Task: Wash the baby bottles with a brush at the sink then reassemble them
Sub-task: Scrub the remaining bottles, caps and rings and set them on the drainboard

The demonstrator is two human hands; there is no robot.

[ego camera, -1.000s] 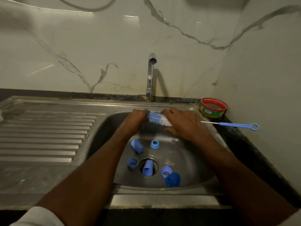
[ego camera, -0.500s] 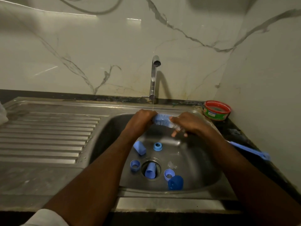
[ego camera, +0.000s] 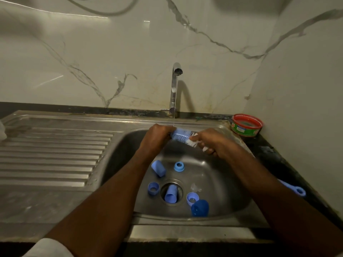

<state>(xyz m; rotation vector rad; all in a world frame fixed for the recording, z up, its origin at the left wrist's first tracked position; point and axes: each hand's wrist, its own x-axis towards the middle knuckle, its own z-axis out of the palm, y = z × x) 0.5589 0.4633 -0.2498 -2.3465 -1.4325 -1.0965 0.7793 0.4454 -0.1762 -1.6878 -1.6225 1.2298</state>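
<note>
While a thin stream falls from the chrome tap [ego camera: 176, 86], the left hand [ego camera: 157, 135] curls around one end of a clear plastic baby bottle [ego camera: 182, 136] with the blue bristle brush inside, and the right hand [ego camera: 209, 140] grips the other end — both above the steel sink [ego camera: 222, 182]. Washing seems at an early stage: blue caps [ego camera: 158, 168], rings [ego camera: 179, 166] and a dark blue lid [ego camera: 200, 208] lie loose around the drain, so nothing is reassembled yet.

Below the two hands lie six blue bottle parts: two caps [ego camera: 158, 168] [ego camera: 171, 193], three threaded rings [ego camera: 179, 166] [ego camera: 153, 188] [ego camera: 192, 198] and one dark dome cover [ego camera: 200, 207], plus one clear teat [ego camera: 195, 187]; right of them, one red-rimmed tub [ego camera: 246, 125].
</note>
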